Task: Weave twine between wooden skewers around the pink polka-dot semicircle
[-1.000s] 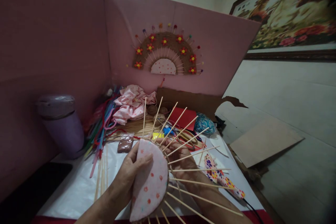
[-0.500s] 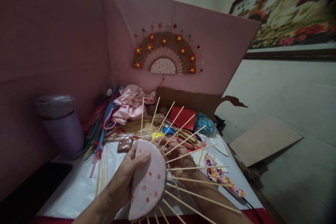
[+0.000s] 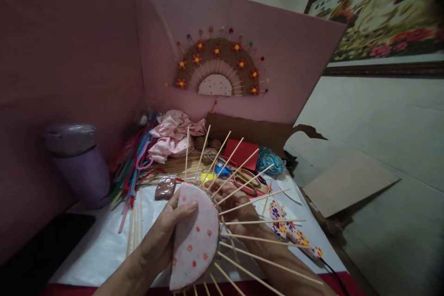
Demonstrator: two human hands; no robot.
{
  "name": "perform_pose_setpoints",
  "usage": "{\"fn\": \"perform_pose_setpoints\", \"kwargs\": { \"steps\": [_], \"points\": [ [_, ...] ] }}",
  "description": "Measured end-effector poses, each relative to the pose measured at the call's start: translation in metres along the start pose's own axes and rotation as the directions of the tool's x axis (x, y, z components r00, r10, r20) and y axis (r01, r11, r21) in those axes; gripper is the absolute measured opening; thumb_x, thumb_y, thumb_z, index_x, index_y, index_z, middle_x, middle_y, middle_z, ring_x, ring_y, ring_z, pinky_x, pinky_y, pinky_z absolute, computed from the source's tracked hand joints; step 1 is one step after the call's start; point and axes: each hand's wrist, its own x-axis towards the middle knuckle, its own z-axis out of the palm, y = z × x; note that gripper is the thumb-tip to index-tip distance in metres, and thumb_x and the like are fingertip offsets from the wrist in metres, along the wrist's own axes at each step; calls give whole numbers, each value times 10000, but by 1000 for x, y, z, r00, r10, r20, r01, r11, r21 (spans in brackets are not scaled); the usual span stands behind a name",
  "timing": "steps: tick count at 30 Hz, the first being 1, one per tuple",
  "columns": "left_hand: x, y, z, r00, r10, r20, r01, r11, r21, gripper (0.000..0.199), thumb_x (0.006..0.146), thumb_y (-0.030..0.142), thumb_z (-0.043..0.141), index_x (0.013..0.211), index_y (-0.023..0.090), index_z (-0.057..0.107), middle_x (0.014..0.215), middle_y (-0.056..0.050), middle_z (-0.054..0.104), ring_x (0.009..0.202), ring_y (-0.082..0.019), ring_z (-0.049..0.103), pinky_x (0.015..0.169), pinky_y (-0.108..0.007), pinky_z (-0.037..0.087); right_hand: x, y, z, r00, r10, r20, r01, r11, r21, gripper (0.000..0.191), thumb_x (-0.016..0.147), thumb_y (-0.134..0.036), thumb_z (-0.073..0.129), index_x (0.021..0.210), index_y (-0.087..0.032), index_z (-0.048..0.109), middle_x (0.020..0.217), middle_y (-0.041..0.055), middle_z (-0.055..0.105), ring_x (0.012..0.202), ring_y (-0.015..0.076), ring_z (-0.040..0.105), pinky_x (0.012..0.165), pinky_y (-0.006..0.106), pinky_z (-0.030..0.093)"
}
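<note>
My left hand (image 3: pixel 173 222) grips a half-circle panel (image 3: pixel 194 240) covered in pale pink flowered fabric, thumb on its front and fingers behind. Thin wooden sticks (image 3: pixel 243 201) fan out from the curved edge. Brown twine (image 3: pixel 219 219) runs along that edge around the stick bases, and a loose strand hangs beside my right wrist. Behind the upper sticks, my right hand (image 3: pixel 234 201) is curled with its fingers at the twine by the rim; sticks partly hide the fingertips.
A finished-looking fan decoration (image 3: pixel 217 55) hangs on the pink board. On the table lie crumpled fabric (image 3: pixel 176 132), scissors (image 3: pixel 246 180), blue yarn (image 3: pixel 269 161), a red sheet (image 3: pixel 241 152) and a flower-patterned glue gun (image 3: pixel 291 231) with a cord. A purple tumbler (image 3: pixel 81 166) stands left.
Both hands and the panel stay almost in place. The view has shifted slightly, and the right-hand sticks reach a little farther right.
</note>
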Motion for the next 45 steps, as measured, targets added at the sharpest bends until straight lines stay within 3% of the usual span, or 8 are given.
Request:
{"fn": "perform_pose_setpoints", "kwargs": {
  "steps": [3,7,15,22,34,45],
  "points": [
    [0,0,-1,1000,-26,-6,26,1000,-11,198,693,181,627,875,174,551,708,-26,668,589,-161,626,559,-263,502,-1,-2,3,997,66,51,-69,997,47,198,678,-262,568,774,-106,644,460,-81,278,401,45,257,389,154,229],
    [0,0,-4,996,-86,-37,85,996,-36,201,683,188,631,873,146,578,707,-53,681,586,-177,633,569,-280,505,-2,-3,5,991,107,81,-113,991,72,160,668,-269,569,705,-122,622,475,-74,276,422,52,229,398,157,213],
    [3,0,-8,986,-147,-79,139,986,-90,264,651,180,655,903,139,589,708,-57,692,584,-182,639,572,-284,507,-5,-4,5,994,80,76,-87,991,102,201,674,-327,584,783,-159,609,509,-85,226,424,49,144,404,154,180],
    [3,0,-8,982,-162,-93,150,980,-130,216,639,169,660,843,144,594,686,-36,691,575,-178,642,574,-280,510,-5,-4,5,994,87,62,-90,994,57,198,688,-348,573,685,-156,623,463,-83,251,414,53,181,410,165,193],
    [5,-1,-11,982,-162,-99,147,979,-144,140,649,158,647,781,131,605,662,-47,692,561,-177,643,556,-266,510,-10,-5,8,996,84,31,-83,996,-8,195,678,-335,591,731,-152,634,471,-80,285,422,49,224,421,156,211],
    [3,-1,-9,984,-155,-84,144,981,-126,142,646,115,643,786,118,623,617,-62,688,525,-182,640,535,-267,519,-11,-3,7,993,61,102,-57,997,-42,250,717,-373,576,738,-132,638,507,-66,288,452,54,254,460,172,232]
  ]
}}
